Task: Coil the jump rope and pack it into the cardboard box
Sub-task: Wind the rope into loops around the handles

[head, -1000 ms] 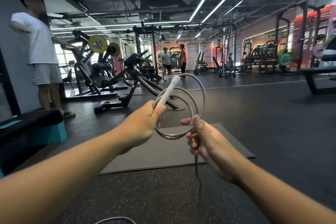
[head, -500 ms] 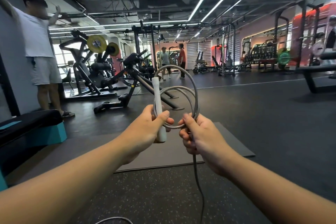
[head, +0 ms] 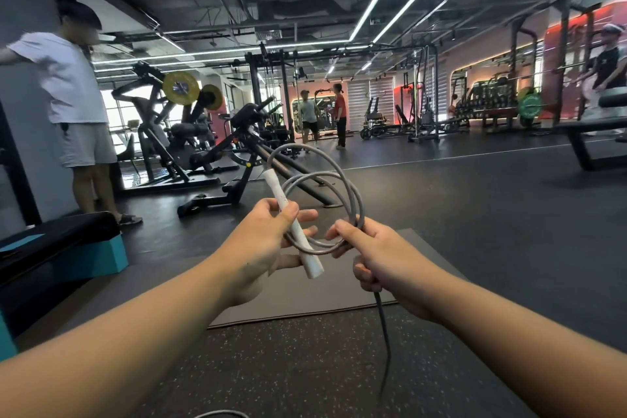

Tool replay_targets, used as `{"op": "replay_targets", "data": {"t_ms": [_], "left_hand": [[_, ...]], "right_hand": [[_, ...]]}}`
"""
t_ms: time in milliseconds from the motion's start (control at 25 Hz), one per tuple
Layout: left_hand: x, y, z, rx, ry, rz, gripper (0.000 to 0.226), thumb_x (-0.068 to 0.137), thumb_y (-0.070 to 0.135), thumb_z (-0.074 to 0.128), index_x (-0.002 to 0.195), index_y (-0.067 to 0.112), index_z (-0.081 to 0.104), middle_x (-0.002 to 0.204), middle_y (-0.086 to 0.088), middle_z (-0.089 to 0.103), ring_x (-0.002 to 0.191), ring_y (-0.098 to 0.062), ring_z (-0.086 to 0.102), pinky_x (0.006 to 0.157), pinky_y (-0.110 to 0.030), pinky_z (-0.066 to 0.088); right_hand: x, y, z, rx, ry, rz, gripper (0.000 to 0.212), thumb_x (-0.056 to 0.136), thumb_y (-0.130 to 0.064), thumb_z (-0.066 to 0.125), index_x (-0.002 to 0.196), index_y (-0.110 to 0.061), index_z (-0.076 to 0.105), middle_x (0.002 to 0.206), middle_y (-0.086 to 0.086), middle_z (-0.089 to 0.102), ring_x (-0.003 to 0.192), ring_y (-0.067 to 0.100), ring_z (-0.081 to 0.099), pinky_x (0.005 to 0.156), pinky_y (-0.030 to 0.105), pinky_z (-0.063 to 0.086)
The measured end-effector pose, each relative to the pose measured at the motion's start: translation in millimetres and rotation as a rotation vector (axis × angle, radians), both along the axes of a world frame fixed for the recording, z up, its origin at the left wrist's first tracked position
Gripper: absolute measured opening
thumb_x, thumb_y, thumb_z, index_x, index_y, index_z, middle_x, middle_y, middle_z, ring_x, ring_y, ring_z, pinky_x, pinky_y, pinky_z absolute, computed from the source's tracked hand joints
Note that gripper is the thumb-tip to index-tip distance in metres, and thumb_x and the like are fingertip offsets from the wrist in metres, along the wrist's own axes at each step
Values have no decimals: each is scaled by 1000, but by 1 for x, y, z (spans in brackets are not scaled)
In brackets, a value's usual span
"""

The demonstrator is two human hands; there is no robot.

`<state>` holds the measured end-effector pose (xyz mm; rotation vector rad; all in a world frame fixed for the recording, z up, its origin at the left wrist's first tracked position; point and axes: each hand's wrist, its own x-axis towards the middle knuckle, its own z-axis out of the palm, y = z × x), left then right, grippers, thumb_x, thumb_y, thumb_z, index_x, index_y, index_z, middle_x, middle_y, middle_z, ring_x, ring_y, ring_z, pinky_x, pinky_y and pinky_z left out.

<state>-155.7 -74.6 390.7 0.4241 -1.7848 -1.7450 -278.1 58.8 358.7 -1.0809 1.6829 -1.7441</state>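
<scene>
Rope coil [head: 325,193] between both hands, above mat [head: 325,285]; bench [head: 57,241] left.

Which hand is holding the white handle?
The left hand holds the white handle. The right hand only grips the grey rope loops.

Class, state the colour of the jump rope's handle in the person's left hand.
White, seen in the head view: the handle gripped by the left hand.
</scene>
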Motion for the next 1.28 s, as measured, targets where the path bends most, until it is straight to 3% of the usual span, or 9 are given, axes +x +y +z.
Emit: {"op": "replay_targets", "data": {"t_ms": [120, 280, 520, 720, 800, 920, 1040, 1160, 1280], "left_hand": [[-9, 10, -2, 91, 78, 28, 19, 109, 26, 44, 119, 10, 47, 121, -11, 74, 106, -31, 75, 89, -62, 58], [-16, 18, 2, 162, 157, 121, 22, 111, 23, 40, 125, 6, 46, 121, -13, 73, 111, -37, 72, 97, -57, 55], [-9, 12, -7, 183, 72, 17, 39, 109, 26, 45, 136, -2, 45, 124, -15, 74, 104, -30, 77, 94, -47, 57], [3, 8, -11, 191, -38, -3, 38, 100, 25, 61, 127, -1, 60, 119, -11, 78, 112, -28, 72, 92, -47, 57], [11, 4, -11, 182, -45, 51, 60, 78, 33, 80, 129, 9, 59, 118, -8, 76, 114, -31, 68, 90, -48, 56], [27, -6, 7, -163, 20, 276, 100, 63, 52, 89, 147, 29, 40, 141, -4, 59, 128, -26, 56, 109, -51, 44], [34, -2, 48, -859, -69, 169, 87, 71, 76, 70, 145, 42, 41, 149, 12, 52, 135, -9, 50, 110, -35, 39], [5, 22, 74, -1275, -548, -82, 70, 83, 79, 48, 133, 31, 56, 116, 13, 70, 100, -2, 64, 78, -17, 44], [-19, 30, 73, -1258, -763, -225, 62, 84, 73, 56, 100, 14, 71, 81, 5, 75, 67, -12, 70, 63, -24, 51]], "right_hand": [[6, -3, -2, 23, -75, 7, 35, 104, -49, 42, 114, -26, 68, 107, 13, 76, 45, 12, 31, 43, 25, 25], [9, -7, -3, 12, -100, 61, 29, 104, -48, 42, 117, -34, 64, 91, 11, 80, 44, 14, 37, 44, 24, 26], [12, -12, -15, -168, -207, 39, 26, 106, -32, 48, 117, -13, 62, 68, -1, 40, 47, 9, 29, 45, 24, 18], [7, -6, -17, -193, -159, 10, 23, 105, -24, 49, 108, -6, 64, 65, 0, 34, 47, 11, 23, 44, 25, 15], [4, -4, -13, -166, -86, 5, 22, 104, -21, 49, 107, -1, 57, 64, 1, 33, 46, 10, 23, 43, 24, 14], [-9, 5, 0, -76, 219, -14, 20, 104, -19, 51, 100, -1, 58, 63, 2, 35, 43, 11, 28, 39, 23, 19], [-18, 10, 15, 88, 719, -7, 18, 102, -23, 55, 96, -8, 63, 66, 4, 47, 46, 5, 38, 45, 23, 33], [-19, 12, 29, 133, 891, 23, 10, 100, -21, 59, 95, -18, 67, 71, 0, 59, 54, 2, 48, 55, 23, 38], [-18, 16, 36, 159, 1015, 51, 9, 94, -20, 66, 100, -15, 71, 91, -2, 72, 79, 14, 63, 69, 32, 48]]}}
